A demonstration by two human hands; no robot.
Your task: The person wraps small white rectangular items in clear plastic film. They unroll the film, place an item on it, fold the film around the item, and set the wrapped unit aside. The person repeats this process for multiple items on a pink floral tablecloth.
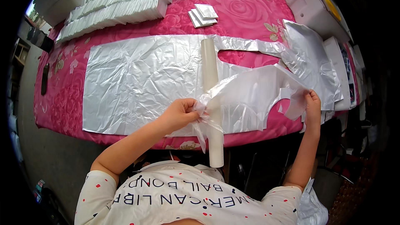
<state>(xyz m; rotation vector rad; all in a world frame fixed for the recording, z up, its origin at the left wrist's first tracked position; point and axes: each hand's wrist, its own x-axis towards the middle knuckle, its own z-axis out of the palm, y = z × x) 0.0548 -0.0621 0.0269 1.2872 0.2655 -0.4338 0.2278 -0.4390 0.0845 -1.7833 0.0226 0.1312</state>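
A large translucent plastic sheet (141,79) with a cut-out at its right end, like a disposable apron or vest-type bag, lies spread across the table. A pale tube (210,64) crosses it and overhangs the near edge. My left hand (185,111) pinches a gathered part of a thin clear plastic piece (246,85) beside the tube. Out to the right, my right hand (312,102) grips this piece's other end, holding it raised and partly stretched over the sheet. Whether the raised piece is joined to the sheet underneath, I cannot tell.
Rows of folded white packets (121,8) stand at the far left, with a small packet stack (203,15) nearer the middle. White foam boxes (314,10) and more plastic sheets (310,54) sit at the right. A pink flowered cloth (241,0) covers the table.
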